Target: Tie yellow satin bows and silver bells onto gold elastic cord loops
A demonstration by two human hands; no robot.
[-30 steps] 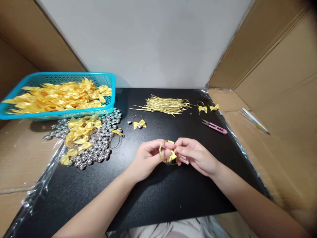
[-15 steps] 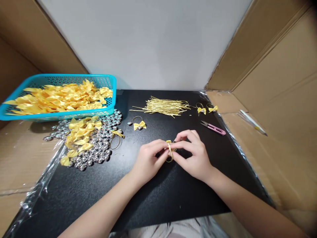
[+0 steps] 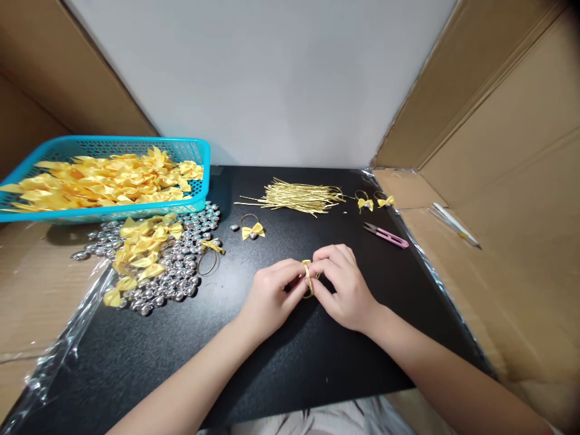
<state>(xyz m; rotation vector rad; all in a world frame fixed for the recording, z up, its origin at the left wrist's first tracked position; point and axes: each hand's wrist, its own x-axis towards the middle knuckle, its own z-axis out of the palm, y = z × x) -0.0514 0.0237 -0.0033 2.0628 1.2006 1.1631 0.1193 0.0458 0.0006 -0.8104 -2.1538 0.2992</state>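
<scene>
Near the middle, a gold loop with a yellow bow is being pinched by the left hand and right hand, seemingly unfinished. Four apparently assembled bow rings are lying beyond; loose bows, silver beads left and gold ties far are remaining.

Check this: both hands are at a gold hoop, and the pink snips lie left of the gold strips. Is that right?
Not quite: the head view shows the pink snips lying right of the gold strips, not left. The rest stands: the left hand and right hand are at a gold hoop.
</scene>
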